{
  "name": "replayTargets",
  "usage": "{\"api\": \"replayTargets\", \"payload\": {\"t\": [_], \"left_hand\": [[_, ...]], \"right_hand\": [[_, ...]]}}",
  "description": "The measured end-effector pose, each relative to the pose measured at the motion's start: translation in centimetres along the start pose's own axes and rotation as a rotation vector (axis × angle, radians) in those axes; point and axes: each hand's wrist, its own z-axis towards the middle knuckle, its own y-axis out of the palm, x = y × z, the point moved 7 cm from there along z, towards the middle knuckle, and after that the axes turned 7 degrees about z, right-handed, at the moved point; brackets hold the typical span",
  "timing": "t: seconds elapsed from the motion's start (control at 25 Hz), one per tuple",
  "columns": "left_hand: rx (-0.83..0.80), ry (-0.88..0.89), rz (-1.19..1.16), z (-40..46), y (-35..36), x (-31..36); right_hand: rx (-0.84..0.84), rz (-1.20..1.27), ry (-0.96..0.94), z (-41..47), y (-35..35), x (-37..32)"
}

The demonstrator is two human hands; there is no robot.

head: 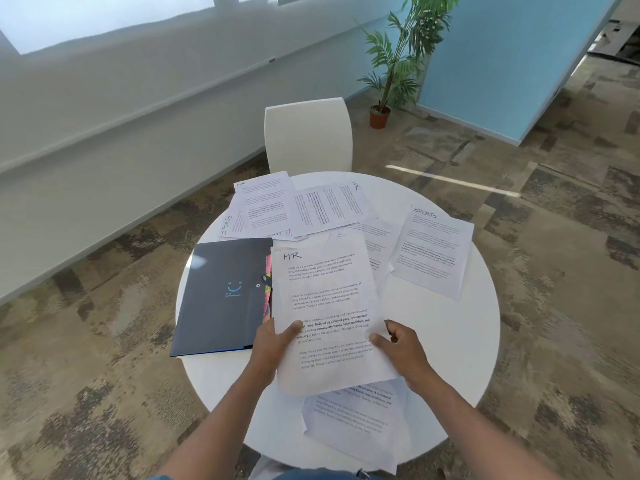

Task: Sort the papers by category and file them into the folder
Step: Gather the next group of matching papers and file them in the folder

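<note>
Left hand (273, 344) and right hand (401, 348) each pinch a lower edge of the HR sheet (325, 306), thumbs on top, holding it above the round table (450, 341). The dark folder (221, 292) lies closed just left of it; further sheets (433, 251) marked HR and SPORTS lie spread beyond, more papers (356, 424) beneath the hands

The held HR sheet (329, 306) conceals the fingers of the left hand (273, 344) and the upper part of the sheet beneath (356, 420). Printed body text is too small to read. The folder (221, 292) hides its coloured tabs (267, 289) almost entirely.
</note>
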Motion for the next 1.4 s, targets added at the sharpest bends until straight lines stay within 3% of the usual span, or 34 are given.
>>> {"api": "replayTargets", "payload": {"t": [0.36,0.72,1.0,1.24,1.4], "left_hand": [[-0.042,0.099,0.179,-0.9,0.3,2.5],[-0.315,0.124,0.16,-1.5,2.4,3.5],[-0.404,0.124,0.179,-2.0,2.6,3.9],[-0.437,0.135,0.226,-2.7,2.3,4.7],[-0.438,0.126,0.229,-2.8,1.7,4.5]], "right_hand": [[-0.08,0.191,0.109,0.7,-0.2,-0.4],[-0.489,0.474,0.147,-0.4,0.1,-3.1],[-0.44,0.471,0.122,-0.8,-0.5,-2.6],[-0.59,0.584,0.212,-2.0,0.4,-2.0],[-0.591,0.623,0.185,-2.2,0.9,-2.6]]}}
